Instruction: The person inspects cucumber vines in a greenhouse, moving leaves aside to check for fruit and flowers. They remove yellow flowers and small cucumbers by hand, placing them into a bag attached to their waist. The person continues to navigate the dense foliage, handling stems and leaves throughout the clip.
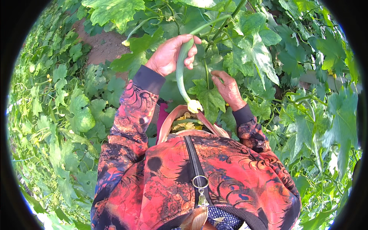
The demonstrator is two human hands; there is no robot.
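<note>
A long, curved green luffa gourd (180, 69) with a pale yellow flower (194, 106) at its lower end lies in my left hand (172, 53), whose fingers wrap around its upper part. The gourd's pale stalk runs up and right to a green vine stem (221, 27). My right hand (228, 87) is beside a broad leaf (211, 102), with its fingers bent and slightly apart and nothing seen in them. Below the gourd, against my jacket, a cloth bag (169, 122) hangs open, with yellow flowers (187, 125) and part of a green gourd inside.
Dense leafy vines surround me on both sides. A smaller young gourd (141, 27) with a yellow flower hangs at the upper left. Bare soil (106, 46) shows beyond my left hand. A greyish rail or beam (316, 77) runs behind leaves at the right.
</note>
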